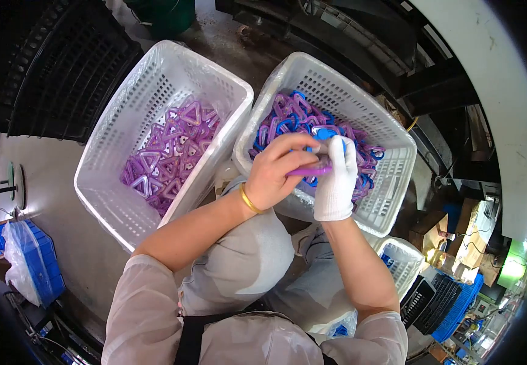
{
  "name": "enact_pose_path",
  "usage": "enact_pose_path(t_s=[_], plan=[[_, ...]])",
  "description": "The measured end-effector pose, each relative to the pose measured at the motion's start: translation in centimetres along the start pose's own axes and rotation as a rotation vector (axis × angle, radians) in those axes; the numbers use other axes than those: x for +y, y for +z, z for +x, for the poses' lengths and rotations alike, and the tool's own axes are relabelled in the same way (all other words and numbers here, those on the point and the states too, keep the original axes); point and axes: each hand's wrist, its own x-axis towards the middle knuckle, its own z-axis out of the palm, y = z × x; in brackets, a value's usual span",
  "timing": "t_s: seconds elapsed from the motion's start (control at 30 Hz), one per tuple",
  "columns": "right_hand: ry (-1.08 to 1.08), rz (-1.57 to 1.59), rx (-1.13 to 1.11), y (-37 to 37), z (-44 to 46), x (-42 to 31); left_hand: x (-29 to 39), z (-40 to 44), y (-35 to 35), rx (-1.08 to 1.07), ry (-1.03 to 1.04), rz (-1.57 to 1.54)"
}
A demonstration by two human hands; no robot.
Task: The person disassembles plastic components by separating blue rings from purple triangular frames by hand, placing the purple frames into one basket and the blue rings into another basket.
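Observation:
My left hand [274, 175], bare with a gold bangle on the wrist, is closed round a purple plastic piece [309, 171]. My right hand [337, 185], in a white glove, meets it at the piece's other end with its fingers closed. A bit of blue shows at the gloved fingertips; whether it is held or lies behind them I cannot tell. Both hands are above the right white basket [391, 210], which holds mixed purple and blue plastic pieces [288, 115]. To the left, another white basket [117, 213] contains purple triangular frames [166, 152].
A black crate [63, 73] stands at the upper left, near a green bucket [169, 15]. A smaller white basket [404, 258] sits beyond my right forearm. Blue crates [38, 261] are at far left; shelving [361, 36] runs along the back.

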Motion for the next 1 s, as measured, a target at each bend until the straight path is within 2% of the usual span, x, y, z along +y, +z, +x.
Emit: enact_pose_path(t_s=[0.03,0.13,0.2,0.23,0.27,0.3,0.33,0.37,0.4,0.43,0.47,0.5,0.53,0.57,0.6,0.63,0.67,0.7,0.77,0.8,0.87,0.93,1.0], plan=[[0.022,-0.02,-0.013,-0.4,0.0,0.3,-0.4,-0.2,-0.4,-0.066,0.067,0.027],[0.016,-0.036,-0.091,-1.1,0.1,0.6,-0.6,-0.6,-1.6,-0.162,0.092,0.064],[-0.024,-0.33,-0.102,-3.5,2.0,0.9,-0.8,-0.5,-4.5,-0.099,0.095,0.182],[-0.05,-0.711,-0.116,-5.2,3.3,-0.1,-2.1,-0.9,-6.2,0.041,-0.002,0.231],[-0.236,-0.928,-0.252,-10.0,5.7,2.7,-3.9,-1.5,-8.2,0.177,-0.101,0.284],[-0.336,-1.146,-0.351,-14.2,7.1,4.6,-6.6,-2.8,-10.6,0.287,-0.29,0.339],[-0.464,-1.349,-0.436,-18.2,8.5,6.4,-9.4,-4.3,-13.0,0.328,-0.415,0.42],[-0.526,-1.524,-0.484,-19.2,8.3,5.3,-12.4,-6.4,-15.4,0.372,-0.542,0.5],[-0.273,-1.485,-0.406,-19.7,8.0,4.1,-16.0,-9.8,-17.9,0.191,-0.66,0.634],[-0.171,-1.299,-0.385,-20.7,7.9,3.1,-19.4,-13.6,-20.0,0.004,-0.78,0.76],[-0.05,-1.07,-0.24,-23.4,8.1,2.4,-21.6,-17.5,-21.2,-0.151,-0.915,0.795],[0.068,-0.672,0.009,-27.3,8.5,1.7,-22.4,-20.4,-21.9,-0.31,-1.048,0.82],[0.055,-0.296,0.238,-31.5,8.4,1.2,-21.8,-22.0,-22.0,-0.426,-1.075,0.852],[-0.026,-0.094,0.416,-35.9,7.5,0.8,-21.1,-23.4,-21.6,-0.546,-1.095,0.878],[-0.222,-0.18,0.465,-43.3,5.1,1.4,-20.8,-24.7,-21.2,-0.671,-1.114,0.895],[-0.218,-0.428,0.73,-45.0,2.6,1.2,-22.7,-28.2,-21.3,-0.706,-1.172,0.832],[-0.1,-0.692,0.964,-46.4,-0.3,1.7,-24.3,-31.1,-21.5,-0.733,-1.22,0.791],[0.033,-0.801,1.093,-48.1,-3.3,2.7,-26.2,-34.1,-22.1,-0.73,-1.255,0.761],[0.337,-0.814,1.214,-50.5,-10.0,6.0,-30.1,-39.8,-24.5,-0.739,-1.276,0.694],[0.479,-0.732,1.191,-51.0,-13.2,8.2,-31.6,-41.5,-25.6,-0.98,-1.146,0.798],[0.715,-0.569,1.145,-50.9,-18.8,12.8,-30.8,-39.4,-25.8,-0.457,-1.671,0.157],[0.845,-0.435,1.093,-49.5,-22.9,17.1,-25.1,-34.7,-25.4,-0.75,-1.298,0.489],[0.909,-0.34,1.054,-47.9,-24.9,19.8,-24.0,-33.1,-25.1,-0.387,-1.605,0.11]])
